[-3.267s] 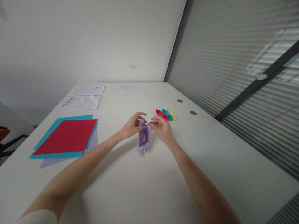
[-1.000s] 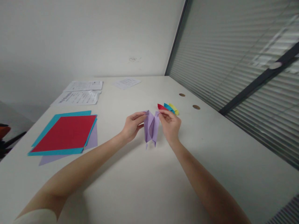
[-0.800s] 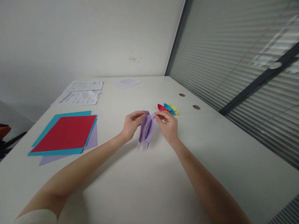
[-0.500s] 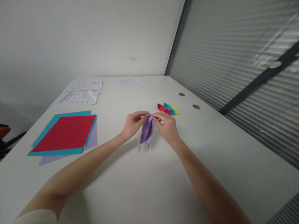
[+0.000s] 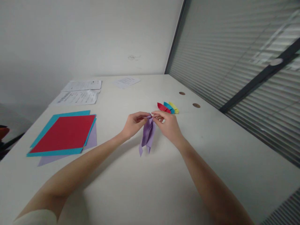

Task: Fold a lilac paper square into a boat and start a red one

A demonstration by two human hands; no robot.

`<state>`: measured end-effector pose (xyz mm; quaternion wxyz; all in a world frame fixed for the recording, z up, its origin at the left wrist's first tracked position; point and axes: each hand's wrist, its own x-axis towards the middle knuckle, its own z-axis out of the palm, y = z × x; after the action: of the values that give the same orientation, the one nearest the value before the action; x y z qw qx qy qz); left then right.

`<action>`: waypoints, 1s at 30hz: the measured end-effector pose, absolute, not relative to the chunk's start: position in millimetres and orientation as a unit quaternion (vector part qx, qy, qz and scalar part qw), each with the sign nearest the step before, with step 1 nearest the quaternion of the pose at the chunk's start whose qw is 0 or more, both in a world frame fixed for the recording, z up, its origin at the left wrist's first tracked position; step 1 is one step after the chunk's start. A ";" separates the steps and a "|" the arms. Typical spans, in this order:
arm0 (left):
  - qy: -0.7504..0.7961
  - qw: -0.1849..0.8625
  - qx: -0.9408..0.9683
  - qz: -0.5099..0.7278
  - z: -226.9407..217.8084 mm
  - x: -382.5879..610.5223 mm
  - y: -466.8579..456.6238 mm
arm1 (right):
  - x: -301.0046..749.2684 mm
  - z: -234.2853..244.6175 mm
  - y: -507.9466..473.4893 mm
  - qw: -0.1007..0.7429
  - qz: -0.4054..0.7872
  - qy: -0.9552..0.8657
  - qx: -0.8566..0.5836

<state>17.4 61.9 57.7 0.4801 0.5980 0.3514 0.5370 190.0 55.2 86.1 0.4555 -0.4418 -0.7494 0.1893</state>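
Note:
A folded purple paper (image 5: 148, 134) hangs between my two hands over the white table, its two pointed ends downward. My left hand (image 5: 134, 124) pinches its upper left edge between thumb and fingers. On the other side, my right hand (image 5: 167, 125) is closed on the top right corner with thumb and fingertips. The fingers partly hide the paper's upper end. Just beyond my right hand lie folded paper pieces: a red one (image 5: 163, 107), a blue one (image 5: 169, 107) and a yellow one (image 5: 173, 107), overlapping like a fan.
To the left lies a stack of square paper sheets, red (image 5: 65, 132) on top, blue (image 5: 44, 132) and purple (image 5: 93, 137) beneath. Printed pages (image 5: 77, 97) lie at the far left, another sheet (image 5: 127, 82) near the wall. Two round table holes (image 5: 196, 105) sit beside the window blinds (image 5: 225, 56).
My right hand's fingers have shifted slightly at the top of the purple paper, with the index finger now reaching further left. The paper's lower points hang slightly lower and further right.

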 end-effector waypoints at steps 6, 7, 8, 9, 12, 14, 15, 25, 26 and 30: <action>0.344 0.460 0.639 0.512 60.2 18.8 58.9 | 188.0 85.1 56.1 0.475 0.194 -0.739 -0.437; 0.345 0.454 0.648 0.506 61.1 19.1 57.9 | 187.6 85.0 56.1 0.477 0.195 -0.737 -0.437; 0.347 0.447 0.655 0.500 62.2 19.5 56.8 | 187.2 84.9 55.9 0.478 0.199 -0.735 -0.438; 0.351 0.442 0.661 0.495 63.4 19.7 55.7 | 186.9 84.9 55.6 0.478 0.206 -0.732 -0.440; 0.365 0.432 0.668 0.484 66.9 19.7 53.7 | 186.2 84.7 54.3 0.478 0.227 -0.723 -0.445; 0.375 0.426 0.668 0.481 67.8 19.4 53.8 | 185.7 83.9 53.3 0.477 0.230 -0.724 -0.441; 0.378 0.424 0.667 0.482 67.6 19.2 54.3 | 185.3 83.3 52.8 0.476 0.227 -0.728 -0.439; 0.408 0.413 0.607 0.542 61.2 17.4 64.7 | 176.7 79.5 47.6 0.476 0.183 -0.734 -0.449; 0.406 0.412 0.602 0.551 60.7 17.0 66.0 | 176.2 79.8 46.7 0.474 0.198 -0.728 -0.454; 0.393 0.422 0.579 0.577 59.0 16.6 68.0 | 175.4 81.2 44.8 0.478 0.259 -0.700 -0.463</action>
<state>16.6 68.0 59.0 0.4222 0.5785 0.3929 0.5768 175.4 44.8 81.2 0.4783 -0.4632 -0.6997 0.2589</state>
